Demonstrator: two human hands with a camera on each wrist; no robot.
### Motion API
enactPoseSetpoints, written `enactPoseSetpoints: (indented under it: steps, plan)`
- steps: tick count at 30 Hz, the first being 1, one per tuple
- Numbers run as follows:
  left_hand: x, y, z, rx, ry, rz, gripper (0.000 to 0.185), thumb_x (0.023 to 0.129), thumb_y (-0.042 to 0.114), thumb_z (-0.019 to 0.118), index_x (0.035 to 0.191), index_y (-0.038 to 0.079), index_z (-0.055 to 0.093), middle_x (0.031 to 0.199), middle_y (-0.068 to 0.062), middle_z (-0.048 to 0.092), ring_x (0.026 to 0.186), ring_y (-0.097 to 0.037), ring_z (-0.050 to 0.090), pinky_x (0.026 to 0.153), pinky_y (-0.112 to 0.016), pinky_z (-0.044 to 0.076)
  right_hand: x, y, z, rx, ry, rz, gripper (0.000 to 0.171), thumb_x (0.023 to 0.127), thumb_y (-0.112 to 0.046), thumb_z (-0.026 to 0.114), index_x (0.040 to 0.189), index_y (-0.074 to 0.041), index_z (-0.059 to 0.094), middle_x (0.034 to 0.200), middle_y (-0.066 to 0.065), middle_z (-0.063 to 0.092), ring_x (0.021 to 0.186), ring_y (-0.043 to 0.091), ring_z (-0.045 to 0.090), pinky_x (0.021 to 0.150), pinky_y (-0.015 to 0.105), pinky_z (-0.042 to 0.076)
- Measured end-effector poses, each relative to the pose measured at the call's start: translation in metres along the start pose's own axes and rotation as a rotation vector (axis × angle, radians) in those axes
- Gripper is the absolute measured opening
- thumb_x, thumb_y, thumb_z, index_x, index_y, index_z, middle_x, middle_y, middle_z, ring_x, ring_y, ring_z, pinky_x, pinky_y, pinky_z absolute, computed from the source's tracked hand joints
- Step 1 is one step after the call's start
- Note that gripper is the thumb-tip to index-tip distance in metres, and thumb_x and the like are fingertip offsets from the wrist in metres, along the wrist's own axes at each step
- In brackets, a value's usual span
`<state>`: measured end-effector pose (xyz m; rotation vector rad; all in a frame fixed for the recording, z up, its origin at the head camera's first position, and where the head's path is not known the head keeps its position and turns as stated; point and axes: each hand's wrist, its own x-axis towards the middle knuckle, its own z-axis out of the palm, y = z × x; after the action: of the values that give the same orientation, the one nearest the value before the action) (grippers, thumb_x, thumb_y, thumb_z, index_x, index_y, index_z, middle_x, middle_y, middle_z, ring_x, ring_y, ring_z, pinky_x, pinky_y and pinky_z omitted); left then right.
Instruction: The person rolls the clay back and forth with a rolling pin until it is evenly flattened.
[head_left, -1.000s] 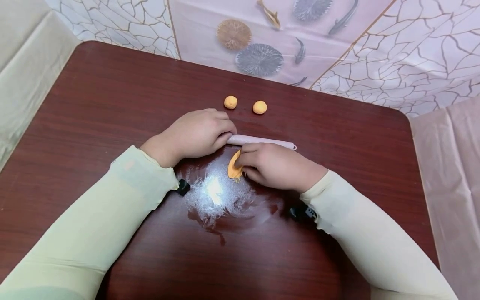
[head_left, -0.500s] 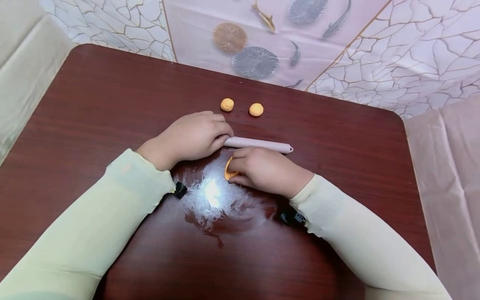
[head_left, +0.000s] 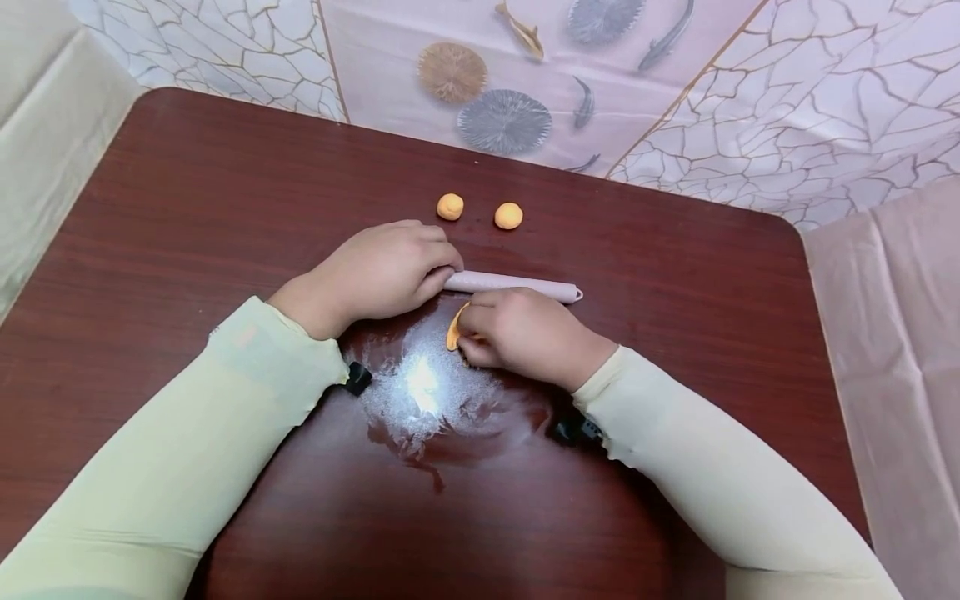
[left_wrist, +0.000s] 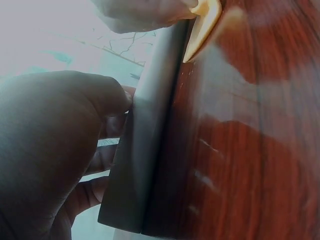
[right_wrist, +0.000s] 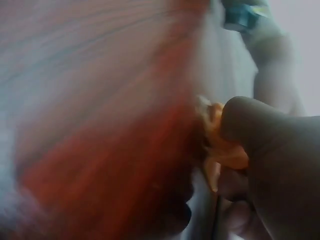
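Observation:
My left hand [head_left: 382, 271] holds the left end of a pale pink rolling pin [head_left: 525, 285], which has a small loop at its right end. In the left wrist view the thumb lies against the rolling pin [left_wrist: 145, 125], and the fingers reach behind it. Just in front of the pin, my right hand [head_left: 517, 333] pinches a flattened piece of orange dough [head_left: 454, 330]. Most of that dough is hidden by the fingers in the head view. The right wrist view shows the dough [right_wrist: 227, 150] crumpled between thumb and fingers, somewhat blurred.
Two orange dough balls [head_left: 450, 207] sit behind the rolling pin. White powder [head_left: 427, 392] is spread over the dark wood table [head_left: 337, 517] in front of the hands, with a bright glare on it. Patterned cloth [head_left: 825, 108] hangs beyond the table's far edge.
My right hand has shifted slightly left with the dough, and less of the dough shows past the fingers. The left hand stays on the rolling pin. The head view has shifted a little.

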<state>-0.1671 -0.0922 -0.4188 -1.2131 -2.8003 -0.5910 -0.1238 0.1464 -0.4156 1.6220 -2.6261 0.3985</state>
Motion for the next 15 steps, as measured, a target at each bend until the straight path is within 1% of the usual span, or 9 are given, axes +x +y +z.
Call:
enactPoseSetpoints:
  steps: [3,5,7,9,11,13,15]
  plan:
    - [0.001,0.001,0.001,-0.005,-0.003,-0.003,0.020,0.106,0.028,0.059,0.114,0.021,0.076,0.107,0.006,0.069,0.106,-0.020,0.064,0.101,-0.040,0.051,-0.004,0.006,-0.005,0.152,-0.013,0.099,0.007,0.096,-0.017,0.073,0.090,-0.019,0.073,0.085,-0.009,0.065,0.078,0.006,0.059,0.074,0.022,0.049]
    - [0.002,0.002,0.001,-0.004,-0.008,-0.007,0.020,0.106,0.029,0.059,0.114,0.021,0.076,0.108,0.006,0.069,0.108,-0.020,0.064,0.102,-0.041,0.051,-0.005,0.007,-0.009,0.202,-0.039,0.145,0.007,0.097,-0.020,0.074,0.091,-0.020,0.072,0.086,-0.010,0.064,0.078,0.007,0.058,0.075,0.024,0.049]
    - [0.002,0.002,0.001,-0.004,-0.015,-0.010,0.021,0.107,0.029,0.059,0.114,0.021,0.076,0.108,0.006,0.070,0.109,-0.020,0.065,0.103,-0.041,0.051,-0.007,0.007,-0.011,0.224,-0.069,0.167,0.004,0.099,-0.024,0.073,0.097,-0.021,0.072,0.091,-0.011,0.065,0.082,0.007,0.059,0.078,0.024,0.049]
    - [0.002,0.002,0.001,-0.005,-0.019,-0.012,0.021,0.107,0.029,0.059,0.114,0.021,0.076,0.109,0.005,0.070,0.110,-0.021,0.065,0.104,-0.041,0.051,-0.007,0.003,-0.011,0.203,-0.089,0.177,0.012,0.099,-0.032,0.074,0.105,-0.021,0.072,0.097,-0.011,0.066,0.085,0.007,0.059,0.080,0.025,0.050]
    - [0.002,0.002,0.000,-0.004,-0.021,-0.011,0.021,0.107,0.029,0.059,0.115,0.021,0.076,0.110,0.005,0.070,0.110,-0.021,0.065,0.105,-0.041,0.051,-0.007,-0.002,-0.009,0.144,-0.099,0.170,0.025,0.098,-0.041,0.075,0.110,-0.020,0.071,0.099,-0.010,0.064,0.085,0.007,0.057,0.078,0.026,0.050]
    - [0.001,0.001,0.000,-0.008,-0.017,-0.009,0.021,0.107,0.029,0.059,0.115,0.020,0.076,0.111,0.004,0.071,0.111,-0.022,0.065,0.105,-0.041,0.050,-0.003,-0.007,-0.005,0.072,-0.090,0.157,0.033,0.096,-0.048,0.075,0.111,-0.019,0.070,0.099,-0.008,0.063,0.084,0.008,0.056,0.075,0.028,0.051]
    - [0.000,0.000,0.000,-0.009,-0.013,-0.007,0.021,0.107,0.028,0.059,0.115,0.019,0.076,0.111,0.004,0.071,0.111,-0.022,0.065,0.105,-0.041,0.050,0.000,-0.011,0.001,-0.002,-0.071,0.135,0.033,0.096,-0.051,0.074,0.109,-0.020,0.071,0.097,-0.007,0.060,0.083,0.009,0.056,0.072,0.031,0.051]
